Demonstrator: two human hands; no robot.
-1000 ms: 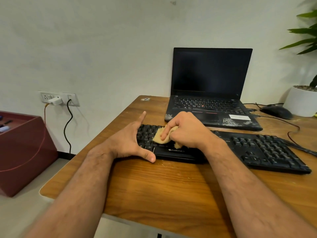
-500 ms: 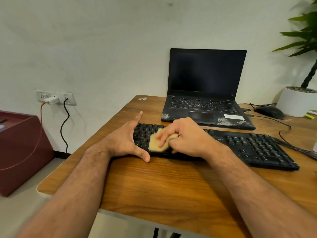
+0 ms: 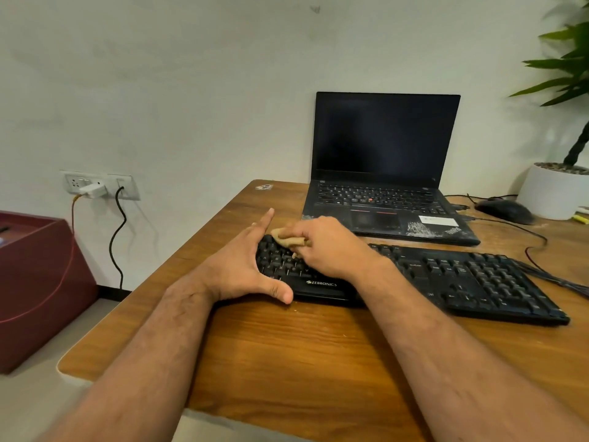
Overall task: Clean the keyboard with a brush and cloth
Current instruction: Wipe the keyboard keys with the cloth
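- The wooden bench (image 3: 287, 362) carries everything; both forearms reach across its near part.
- Left hand (image 3: 237, 269): fingers straight and spread, thumb lying along the near edge of the keyboard (image 3: 446, 282), forefinger pointing away past its left end. It holds nothing.
- Right hand (image 3: 328, 247): fingers curled round a tan cloth (image 3: 283, 237), which is pressed onto the keys at the keyboard's far left corner, just right of the left forefinger.
- Just below the right wrist, white lettering on the keyboard's front edge reads "ZEBRONICS".
- Beyond the fingers stands an open laptop (image 3: 385, 173) with a dark screen; a white sticker on its palm rest is too small to read.
- Far right of the fingers, a mouse (image 3: 503, 210) lies beside a white pot (image 3: 551, 196) holding a green plant (image 3: 570, 74).
- Far left, off the bench, sits a maroon box (image 3: 35, 282); its contents are unclear.
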